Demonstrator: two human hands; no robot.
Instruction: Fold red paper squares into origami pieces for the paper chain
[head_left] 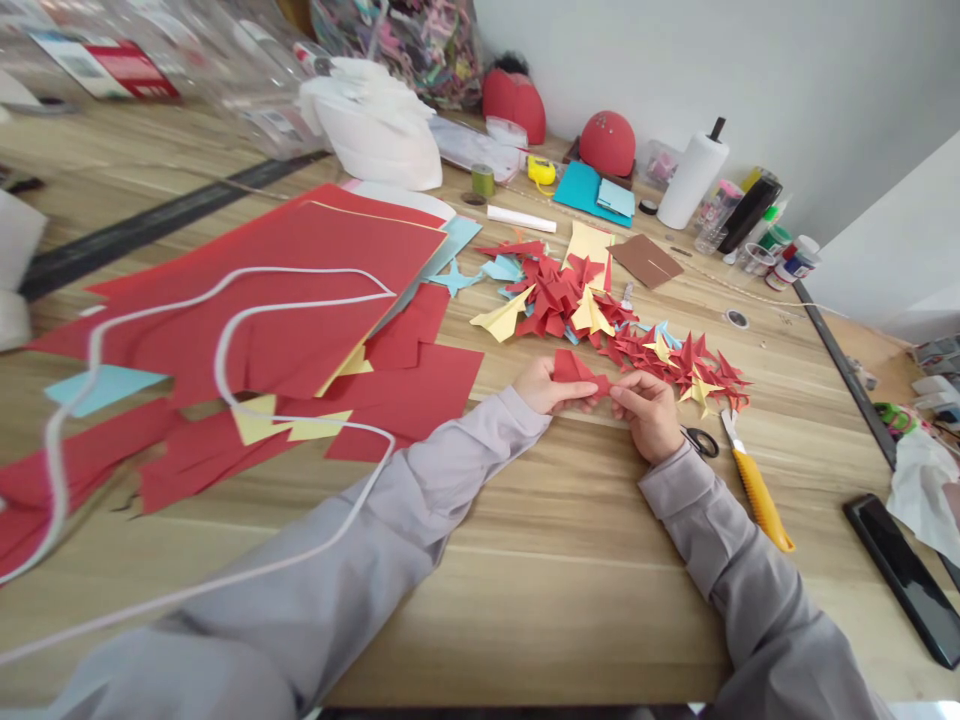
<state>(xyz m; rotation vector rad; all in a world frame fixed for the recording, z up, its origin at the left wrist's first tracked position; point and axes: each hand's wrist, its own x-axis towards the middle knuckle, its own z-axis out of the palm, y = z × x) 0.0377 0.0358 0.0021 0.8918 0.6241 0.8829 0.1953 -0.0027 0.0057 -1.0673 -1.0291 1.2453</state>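
Note:
A small folded piece of red paper (571, 368) is held between my two hands above the wooden table. My left hand (541, 388) grips its left side, thumb on top. The fingertips of my right hand (649, 412) pinch its right end. Just beyond my hands lies a pile of folded paper pieces (551, 295), mostly red with some yellow and light blue. A row of red and yellow folded paper stars (686, 365) runs to the right of it. Black-handled scissors (701, 441) and a yellow-handled cutter (757, 498) lie beside my right hand.
Large red paper sheets (300, 290) and cut strips cover the left side, with a white cable (225, 345) looping over them and across my left forearm. A phone (904, 575) lies at right. A white roll (691, 178) and bottles (795, 262) stand at the back.

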